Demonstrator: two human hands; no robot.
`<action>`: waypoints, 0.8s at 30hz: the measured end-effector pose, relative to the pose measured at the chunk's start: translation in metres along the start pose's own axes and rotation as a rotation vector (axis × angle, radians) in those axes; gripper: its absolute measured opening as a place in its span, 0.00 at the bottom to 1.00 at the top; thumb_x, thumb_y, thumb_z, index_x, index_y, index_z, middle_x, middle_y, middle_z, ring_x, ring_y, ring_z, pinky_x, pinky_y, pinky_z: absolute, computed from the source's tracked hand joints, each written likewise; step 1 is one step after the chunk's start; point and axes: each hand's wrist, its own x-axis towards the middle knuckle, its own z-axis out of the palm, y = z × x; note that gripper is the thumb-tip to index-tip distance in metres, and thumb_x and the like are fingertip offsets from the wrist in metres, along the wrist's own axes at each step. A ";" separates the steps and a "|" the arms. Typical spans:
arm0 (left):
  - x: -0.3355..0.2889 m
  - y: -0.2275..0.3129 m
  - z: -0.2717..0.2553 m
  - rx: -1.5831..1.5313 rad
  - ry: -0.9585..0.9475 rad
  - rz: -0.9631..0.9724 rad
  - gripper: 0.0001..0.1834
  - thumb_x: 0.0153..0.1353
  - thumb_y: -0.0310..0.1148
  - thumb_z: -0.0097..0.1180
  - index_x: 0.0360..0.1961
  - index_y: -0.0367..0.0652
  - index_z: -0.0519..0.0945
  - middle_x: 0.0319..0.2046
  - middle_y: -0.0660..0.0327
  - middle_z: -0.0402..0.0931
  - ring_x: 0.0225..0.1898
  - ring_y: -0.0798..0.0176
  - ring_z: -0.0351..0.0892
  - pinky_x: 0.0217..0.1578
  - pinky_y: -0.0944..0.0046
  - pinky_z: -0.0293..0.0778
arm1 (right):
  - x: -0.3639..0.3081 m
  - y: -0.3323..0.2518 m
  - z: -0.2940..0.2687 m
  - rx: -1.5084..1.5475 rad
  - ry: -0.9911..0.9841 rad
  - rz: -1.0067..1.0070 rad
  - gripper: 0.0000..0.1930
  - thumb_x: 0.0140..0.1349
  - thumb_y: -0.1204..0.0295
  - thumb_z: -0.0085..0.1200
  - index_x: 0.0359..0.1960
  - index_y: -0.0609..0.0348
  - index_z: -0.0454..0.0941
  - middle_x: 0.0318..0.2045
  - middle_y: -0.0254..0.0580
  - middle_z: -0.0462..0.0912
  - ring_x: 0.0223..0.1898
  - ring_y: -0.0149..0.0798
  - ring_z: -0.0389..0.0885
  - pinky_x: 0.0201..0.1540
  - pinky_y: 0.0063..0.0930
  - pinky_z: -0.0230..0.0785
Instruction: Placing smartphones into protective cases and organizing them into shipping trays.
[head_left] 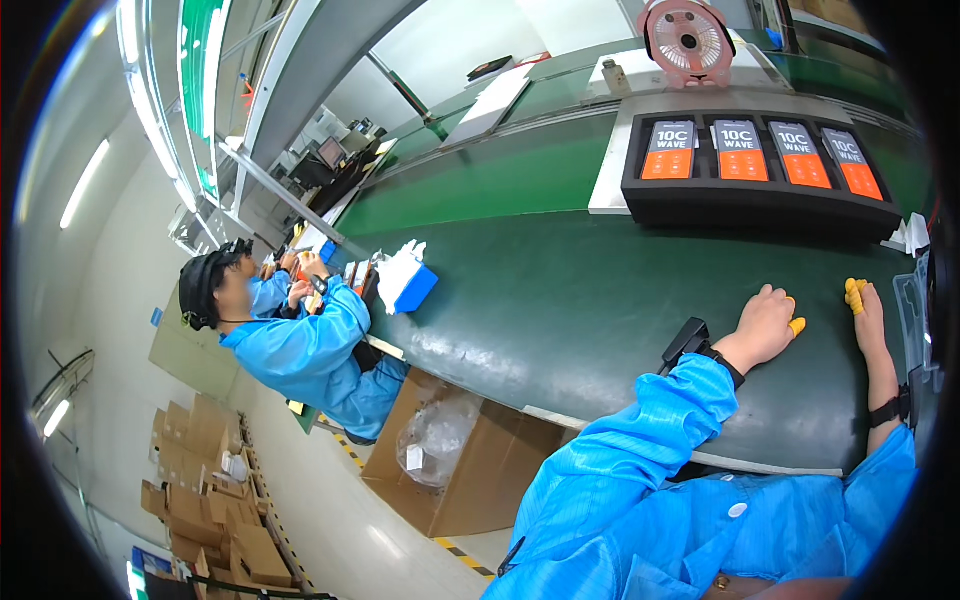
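Note:
My left hand (765,325) rests on the dark green work surface (560,300), palm down, holding nothing I can see. Its fingers are loosely bent and the thumb stands apart; yellow finger cots cover the thumb and a fingertip. To its right, my right hand (870,315) hovers over or lies on the same surface, with yellow cots on its thumb side and its fingers stretched forward. Beyond both hands, apart from them, a black foam tray (760,212) carries several small grey-and-orange boxes (742,151) standing in its slots.
A pink fan (688,44) stands behind the tray. Clear plastic bins (912,315) border the right side. Farther left, a blue box (415,289) with white paper sits near a co-worker (300,340) in blue. An open carton (500,465) with plastic bags stands below the table edge.

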 end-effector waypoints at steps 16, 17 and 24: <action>0.001 -0.001 -0.004 0.031 -0.036 -0.019 0.08 0.45 0.32 0.54 0.23 0.36 0.74 0.28 0.54 0.71 0.35 0.53 0.67 0.37 0.58 0.66 | 0.002 -0.006 -0.001 0.048 -0.040 0.051 0.09 0.60 0.71 0.38 0.27 0.67 0.62 0.25 0.44 0.65 0.29 0.40 0.65 0.34 0.27 0.58; 0.002 0.001 -0.003 0.024 -0.032 -0.008 0.08 0.44 0.32 0.54 0.23 0.36 0.74 0.28 0.54 0.70 0.35 0.53 0.67 0.37 0.58 0.66 | 0.001 -0.007 -0.005 0.034 -0.041 0.054 0.09 0.60 0.71 0.39 0.27 0.67 0.62 0.25 0.44 0.65 0.29 0.40 0.65 0.35 0.27 0.58; -0.001 -0.003 -0.004 0.034 -0.016 -0.011 0.08 0.44 0.31 0.54 0.23 0.37 0.73 0.28 0.55 0.70 0.35 0.53 0.67 0.37 0.58 0.66 | 0.002 -0.005 0.001 0.051 -0.057 0.038 0.10 0.60 0.70 0.40 0.30 0.68 0.65 0.26 0.44 0.66 0.30 0.41 0.66 0.35 0.28 0.59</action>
